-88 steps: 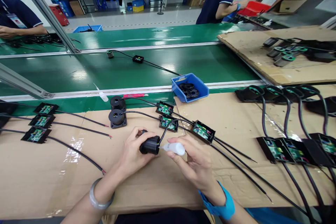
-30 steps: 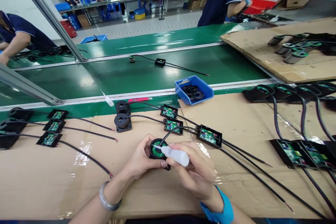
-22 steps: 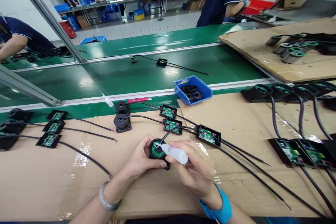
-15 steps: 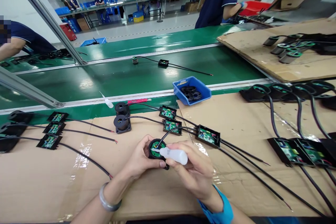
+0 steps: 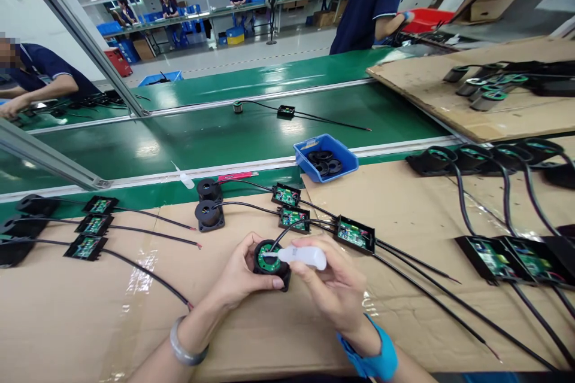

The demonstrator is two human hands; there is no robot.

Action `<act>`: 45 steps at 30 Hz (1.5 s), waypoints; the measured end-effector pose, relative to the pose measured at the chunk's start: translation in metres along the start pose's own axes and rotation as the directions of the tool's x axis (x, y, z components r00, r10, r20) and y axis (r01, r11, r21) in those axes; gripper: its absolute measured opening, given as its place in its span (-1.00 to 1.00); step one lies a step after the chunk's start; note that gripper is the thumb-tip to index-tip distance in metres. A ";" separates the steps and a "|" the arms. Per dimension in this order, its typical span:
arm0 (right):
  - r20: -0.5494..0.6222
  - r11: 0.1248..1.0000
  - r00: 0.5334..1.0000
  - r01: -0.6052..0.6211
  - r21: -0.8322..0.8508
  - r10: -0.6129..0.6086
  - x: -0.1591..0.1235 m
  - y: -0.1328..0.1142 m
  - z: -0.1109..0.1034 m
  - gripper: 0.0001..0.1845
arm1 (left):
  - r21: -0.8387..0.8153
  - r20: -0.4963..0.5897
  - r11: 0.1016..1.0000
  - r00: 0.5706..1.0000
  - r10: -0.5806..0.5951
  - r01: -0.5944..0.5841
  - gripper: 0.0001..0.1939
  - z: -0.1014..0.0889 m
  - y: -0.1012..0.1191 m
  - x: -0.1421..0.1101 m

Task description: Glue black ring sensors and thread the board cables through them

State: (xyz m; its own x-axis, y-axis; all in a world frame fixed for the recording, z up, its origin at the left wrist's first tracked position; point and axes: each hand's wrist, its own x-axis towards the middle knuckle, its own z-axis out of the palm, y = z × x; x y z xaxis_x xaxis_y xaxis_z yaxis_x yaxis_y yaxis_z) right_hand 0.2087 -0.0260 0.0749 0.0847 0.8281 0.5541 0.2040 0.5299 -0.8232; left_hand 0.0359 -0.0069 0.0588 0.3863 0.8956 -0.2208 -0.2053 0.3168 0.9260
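Our left hand grips a stiff black round housing by its rim; our right hand pinches a light, soft-looking squeeze bottle by its body, nozzle over the housing's green board.

A blue bin of black rings sits at the near rail of the green conveyor belt. Wired circuit boxes lie across the cardboard, and past the belt a co-worker reaches beside a red tray.
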 end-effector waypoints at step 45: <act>0.222 0.406 0.877 0.033 -0.913 0.426 0.196 0.110 -0.059 -0.82 | 0.794 -0.043 0.598 0.972 0.231 -0.108 -0.46 -0.031 0.027 -0.006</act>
State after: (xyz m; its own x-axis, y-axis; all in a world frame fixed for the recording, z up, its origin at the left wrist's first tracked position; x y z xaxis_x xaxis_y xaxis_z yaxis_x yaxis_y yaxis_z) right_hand 0.3051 0.1838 0.1004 -0.0550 0.9927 0.1074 0.9763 0.0760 -0.2027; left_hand 0.0004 0.0056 0.0757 0.2897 0.9570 -0.0134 0.5502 -0.1551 0.8205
